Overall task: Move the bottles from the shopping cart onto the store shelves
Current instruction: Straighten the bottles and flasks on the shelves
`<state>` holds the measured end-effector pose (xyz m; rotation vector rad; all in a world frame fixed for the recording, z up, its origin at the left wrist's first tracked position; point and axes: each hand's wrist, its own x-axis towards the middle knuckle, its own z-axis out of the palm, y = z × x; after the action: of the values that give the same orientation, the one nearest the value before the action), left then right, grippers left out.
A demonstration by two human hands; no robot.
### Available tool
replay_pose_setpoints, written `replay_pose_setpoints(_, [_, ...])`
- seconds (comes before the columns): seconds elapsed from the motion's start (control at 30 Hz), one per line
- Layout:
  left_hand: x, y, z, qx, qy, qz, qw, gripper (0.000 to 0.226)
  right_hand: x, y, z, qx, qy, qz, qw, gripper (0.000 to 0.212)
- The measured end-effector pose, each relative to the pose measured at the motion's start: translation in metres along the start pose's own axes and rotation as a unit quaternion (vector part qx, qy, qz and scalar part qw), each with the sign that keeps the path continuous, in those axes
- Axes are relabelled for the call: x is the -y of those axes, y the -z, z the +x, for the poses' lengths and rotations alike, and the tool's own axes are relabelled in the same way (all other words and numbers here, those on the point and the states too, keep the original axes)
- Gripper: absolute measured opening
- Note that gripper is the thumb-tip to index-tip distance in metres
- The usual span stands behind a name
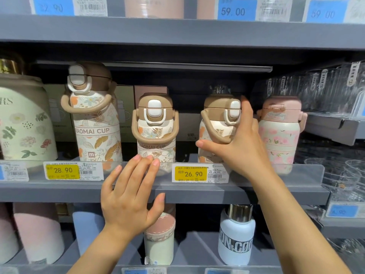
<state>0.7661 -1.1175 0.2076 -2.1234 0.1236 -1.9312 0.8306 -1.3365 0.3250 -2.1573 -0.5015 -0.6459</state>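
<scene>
Three brown-lidded leaf-print bottles stand on the middle shelf (197, 191): a tall one (94, 119) at the left, a short one (155, 131) in the centre and another short one (215, 123) to its right. My right hand (237, 143) grips the right short bottle, with the thumb across its front and the fingers round its right side. My left hand (130, 196) is spread with straight fingers, its fingertips at the clear shelf lip below the centre bottle. No shopping cart is in view.
A pink floral bottle (279, 131) stands just right of my right hand. A large green floral jug (23, 123) sits far left. Clear glassware (325, 89) fills the right side. On the lower shelf stand a white bottle (236, 234) and pastel cups (37, 234). Price tags (189, 173) line the shelf lip.
</scene>
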Motion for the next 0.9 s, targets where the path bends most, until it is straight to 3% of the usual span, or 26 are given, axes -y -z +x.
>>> replay_pose_setpoints(0.17, [0.000,-0.001,0.001,-0.001,0.001,-0.002,1.000,0.052,-0.005,0.003,0.002,0.009,-0.008,0.064,0.998,0.128])
replay_pose_setpoints(0.37, [0.000,-0.001,0.001,-0.004,0.004,-0.005,1.000,0.051,0.006,-0.008,-0.006,-0.050,-0.032,-0.108,0.992,0.124])
replay_pose_setpoints(0.6, [0.000,-0.002,0.001,-0.010,0.003,-0.002,1.000,0.051,-0.001,0.002,-0.002,-0.002,-0.001,-0.001,1.000,0.128])
replay_pose_setpoints(0.9, [-0.001,-0.002,0.001,-0.009,0.004,-0.001,1.000,0.052,0.001,-0.004,-0.006,-0.041,0.005,-0.083,0.996,0.125])
